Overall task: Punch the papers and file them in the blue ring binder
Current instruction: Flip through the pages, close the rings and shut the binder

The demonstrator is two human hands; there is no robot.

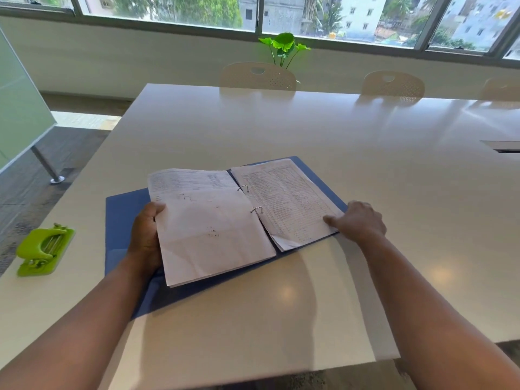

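Both arms reach forward: left hand (146, 237) grips the papers (213, 235), right hand (360, 220) presses flat.

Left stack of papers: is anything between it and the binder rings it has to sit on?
Nothing visible. The left stack of papers already lies at the rings, held at its outer edge by the left hand. The right hand rests on the right stack. The green punch sits well aside.

An open blue ring binder (123, 220) lay on the white table (337, 142); the left hand (145, 237) gripped its left white paper stack (208, 232), the right hand (360, 220) pressed the printed right pages (284, 201).
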